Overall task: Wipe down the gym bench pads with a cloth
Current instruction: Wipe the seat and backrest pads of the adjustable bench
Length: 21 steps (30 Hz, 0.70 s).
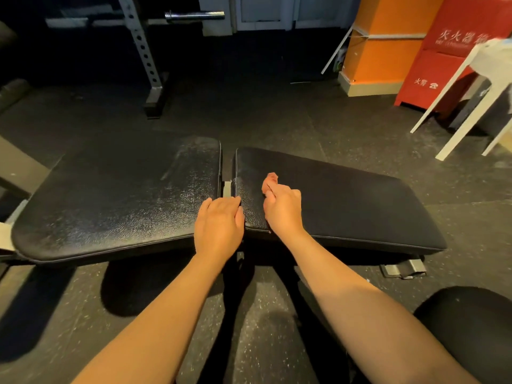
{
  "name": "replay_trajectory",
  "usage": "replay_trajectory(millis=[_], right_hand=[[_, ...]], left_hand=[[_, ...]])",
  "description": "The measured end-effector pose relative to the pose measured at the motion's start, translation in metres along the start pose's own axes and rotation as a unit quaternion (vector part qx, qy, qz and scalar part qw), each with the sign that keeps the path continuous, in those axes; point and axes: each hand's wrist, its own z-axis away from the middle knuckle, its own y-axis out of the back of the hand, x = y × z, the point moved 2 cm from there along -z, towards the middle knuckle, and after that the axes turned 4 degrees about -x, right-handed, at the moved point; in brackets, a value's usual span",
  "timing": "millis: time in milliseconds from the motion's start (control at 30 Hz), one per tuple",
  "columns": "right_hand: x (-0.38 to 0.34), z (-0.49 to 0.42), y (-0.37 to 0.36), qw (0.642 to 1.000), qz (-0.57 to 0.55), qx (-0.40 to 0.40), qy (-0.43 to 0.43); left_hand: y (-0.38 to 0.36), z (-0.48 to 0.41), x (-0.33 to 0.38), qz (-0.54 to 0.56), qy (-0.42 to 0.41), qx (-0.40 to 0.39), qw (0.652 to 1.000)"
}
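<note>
Right grip [282, 206] curled round pink cloth [271, 180], down on right pad [360, 206] at its 9 o'clock end. Long axis off toward 3 o'clock; probably wipe that way. Left grip [219, 225] flat on left pad [110, 203].

Both forearms bare, reaching forward, near parallel. At the worktop [110, 203] near edge: left hand [219, 225] palm down, fingers straight and together, lying flat. Just beside it, right hand [282, 209], fingers curled, gripping a bunched cloth [271, 180].
</note>
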Motion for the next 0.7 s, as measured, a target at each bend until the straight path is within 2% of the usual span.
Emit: replay_trajectory(millis=[133, 267, 333, 400, 533, 600, 700], right_hand=[[-0.007, -0.002, -0.011, 0.999, -0.048, -0.007, 0.012], [-0.018, 0.022, -0.008, 0.989, -0.070, -0.025, 0.124], [-0.025, 0.033, 0.001, 0.986, -0.065, -0.033, 0.149], [-0.023, 0.032, 0.001, 0.991, -0.014, -0.009, 0.136], [-0.006, 0.011, -0.002, 0.997, -0.036, 0.053, -0.033], [-0.019, 0.017, -0.007, 0.997, -0.055, 0.044, -0.029], [-0.039, 0.032, -0.007, 0.997, -0.066, 0.034, 0.032]], left_hand=[[0.001, 0.004, 0.001, 0.013, -0.004, 0.027, 1.000], [0.003, 0.004, 0.002, 0.017, 0.000, 0.021, 1.000], [0.005, 0.005, 0.003, 0.012, -0.008, 0.011, 1.000], [0.006, 0.007, 0.000, 0.013, -0.019, 0.012, 1.000], [0.006, 0.010, -0.004, 0.016, -0.032, 0.006, 0.999], [0.005, 0.011, -0.006, 0.021, -0.037, 0.000, 0.999], [0.003, 0.010, -0.008, 0.029, -0.040, 0.000, 0.999]])
